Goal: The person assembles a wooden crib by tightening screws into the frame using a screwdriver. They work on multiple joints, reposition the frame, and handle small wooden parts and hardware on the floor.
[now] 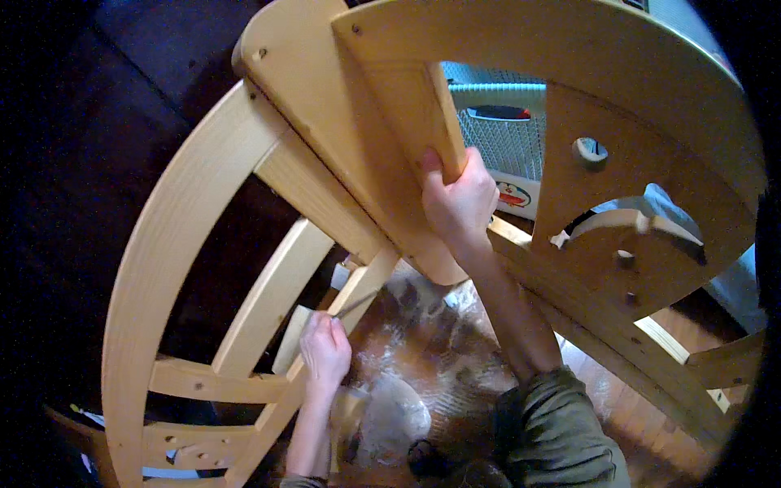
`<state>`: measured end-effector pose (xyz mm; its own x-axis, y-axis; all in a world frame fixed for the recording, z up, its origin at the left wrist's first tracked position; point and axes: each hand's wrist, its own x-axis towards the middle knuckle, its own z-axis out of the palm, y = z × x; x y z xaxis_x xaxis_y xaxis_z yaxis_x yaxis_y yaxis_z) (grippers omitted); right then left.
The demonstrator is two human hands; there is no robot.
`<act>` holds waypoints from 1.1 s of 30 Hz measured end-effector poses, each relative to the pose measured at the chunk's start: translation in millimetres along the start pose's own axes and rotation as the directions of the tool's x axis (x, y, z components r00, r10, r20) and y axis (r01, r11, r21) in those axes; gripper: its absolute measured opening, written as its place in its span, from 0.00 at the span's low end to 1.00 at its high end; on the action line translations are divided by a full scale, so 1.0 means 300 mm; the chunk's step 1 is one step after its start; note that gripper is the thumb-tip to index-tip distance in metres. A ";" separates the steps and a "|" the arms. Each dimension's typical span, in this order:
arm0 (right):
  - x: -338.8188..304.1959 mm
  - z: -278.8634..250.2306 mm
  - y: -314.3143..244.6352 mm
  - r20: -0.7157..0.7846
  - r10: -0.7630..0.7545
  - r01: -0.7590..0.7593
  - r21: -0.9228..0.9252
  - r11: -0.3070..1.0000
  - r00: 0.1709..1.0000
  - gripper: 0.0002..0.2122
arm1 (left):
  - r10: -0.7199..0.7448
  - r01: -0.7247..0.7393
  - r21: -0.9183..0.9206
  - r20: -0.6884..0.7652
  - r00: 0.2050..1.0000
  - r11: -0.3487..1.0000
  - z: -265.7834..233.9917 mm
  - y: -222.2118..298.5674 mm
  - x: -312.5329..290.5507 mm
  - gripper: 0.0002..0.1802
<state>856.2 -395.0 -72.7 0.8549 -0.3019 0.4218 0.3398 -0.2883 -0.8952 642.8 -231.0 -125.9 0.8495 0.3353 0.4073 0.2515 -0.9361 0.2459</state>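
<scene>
My left hand [326, 350] is closed round a thin dark metal rod [358, 302] that slants up to the right, across a pale wooden rail. The rod's far end lies near the joint below a broad wooden board [325, 106]; what kind of tool it is cannot be made out. Higher up, my right hand [461, 199] grips the edge of an upright wooden post [447, 122] beside that board, thumb on the near face. To the left of the board a curved slatted wooden panel [183, 207] leans down. On the right stands another curved panel [651, 122] with cut-out shapes.
Behind the right panel is a pale mesh basket [504, 138] with a cartoon picture. A long wooden side rail [602, 342] runs down to the right. Between my arms lies the shiny, scuffed brown floor [455, 358]. Dark brown surface [154, 49] fills the upper left.
</scene>
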 end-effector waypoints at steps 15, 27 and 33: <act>0.020 0.014 -0.001 0.079 0.091 -0.095 0.059 0.994 0.993 0.20 | 0.014 -0.013 0.041 -0.017 1.000 0.999 0.003 0.009 0.022 0.07; 0.001 0.007 0.026 -0.023 -0.129 0.130 0.110 0.985 0.991 0.21 | -0.090 0.034 -0.406 -0.120 0.989 0.913 -0.072 -0.021 0.012 0.10; -0.040 -0.031 0.006 0.041 -0.304 0.295 0.152 0.944 0.952 0.22 | -0.357 0.258 -0.520 -0.099 0.929 0.814 -0.062 -0.040 0.027 0.13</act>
<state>842.9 -400.3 -78.3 0.7267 -0.1623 0.6675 0.6319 -0.2233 -0.7422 638.0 -215.2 -109.4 0.6535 0.6561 0.3774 0.1824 -0.6204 0.7628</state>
